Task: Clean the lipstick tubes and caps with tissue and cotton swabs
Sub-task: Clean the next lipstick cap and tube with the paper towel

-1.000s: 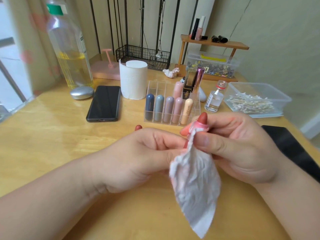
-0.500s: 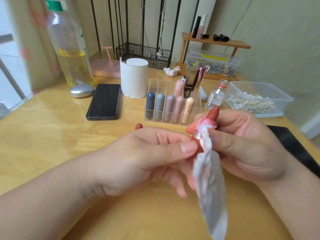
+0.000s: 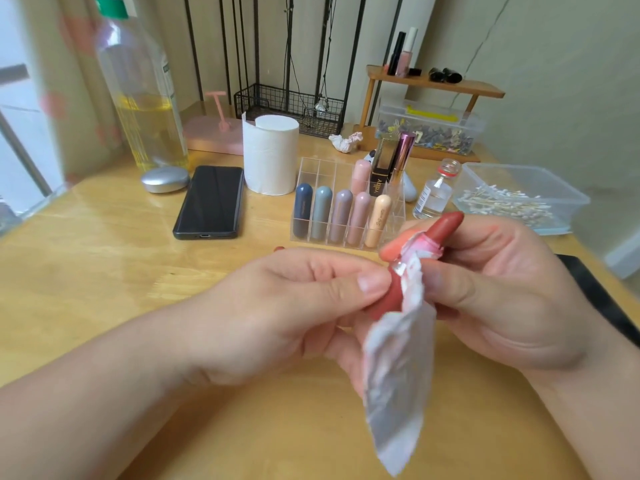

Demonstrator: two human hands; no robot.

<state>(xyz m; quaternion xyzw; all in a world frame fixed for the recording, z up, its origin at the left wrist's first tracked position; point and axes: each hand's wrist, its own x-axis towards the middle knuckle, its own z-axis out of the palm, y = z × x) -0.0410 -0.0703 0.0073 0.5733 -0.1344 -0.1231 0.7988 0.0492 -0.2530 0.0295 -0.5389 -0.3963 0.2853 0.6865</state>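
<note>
An open brick-red lipstick is held above the wooden table, its bullet pointing up and right. My left hand pinches the tube's red base between thumb and fingers. My right hand grips the upper tube with a white tissue wrapped round the neck; the tissue is pink-stained at the top and hangs down. A small red cap peeks out behind my left hand.
A clear organiser with several pastel lipsticks stands behind my hands. A tissue roll, black phone, oil bottle, small vial and a tub of cotton swabs sit further back. A dark slab lies right.
The lipstick's bullet has risen further out of the tissue and tilted right. My left thumb has moved up onto the tube's base. The tissue has narrowed and hangs straighter.
</note>
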